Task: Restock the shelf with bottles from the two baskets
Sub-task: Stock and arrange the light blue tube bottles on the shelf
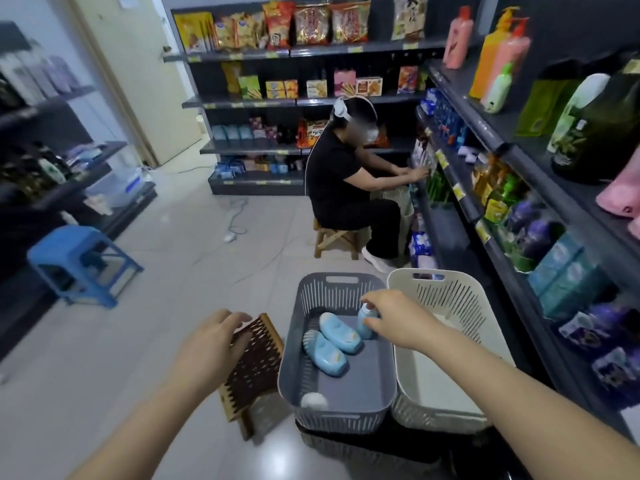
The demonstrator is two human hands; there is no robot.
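Reaching hand: the right hand (pixel 394 318) stretches over the grey basket (pixel 304 375); its fingers are curled round the top of an upright blue bottle (pixel 364 323) near the basket's far right corner; whether the grip is fully closed I cannot tell, since the hand hides the cap
Other hand: the left hand (pixel 214 337) lies palm down on the seat of a small wooden stool (pixel 252 368); fingers spread and loosely bent over its far edge; it has hold of nothing else
Grey basket contents: two more blue bottles (pixel 337 329) lie on their sides, touching, in the middle of the floor of the basket; a white rounded thing (pixel 314 400) sits against the near wall, too blurred to name
White basket: the white basket (pixel 460 306) stands just beside the grey one on its right, their rims touching; as far as its inside shows, no bottles are seen; the forearm covers part of it
Shelf: the shelf (pixel 519 157) runs along the right side, just beyond the white basket; pump bottles, pouches and packets stand on its levels, blurred at the near end
Farther off: another person (pixel 343 188) in black sits on a wooden stool, both hands at a lower level of the same shelf; a blue plastic stool (pixel 83 261) stands well apart on the left; snack bags fill the back shelves (pixel 298 53)
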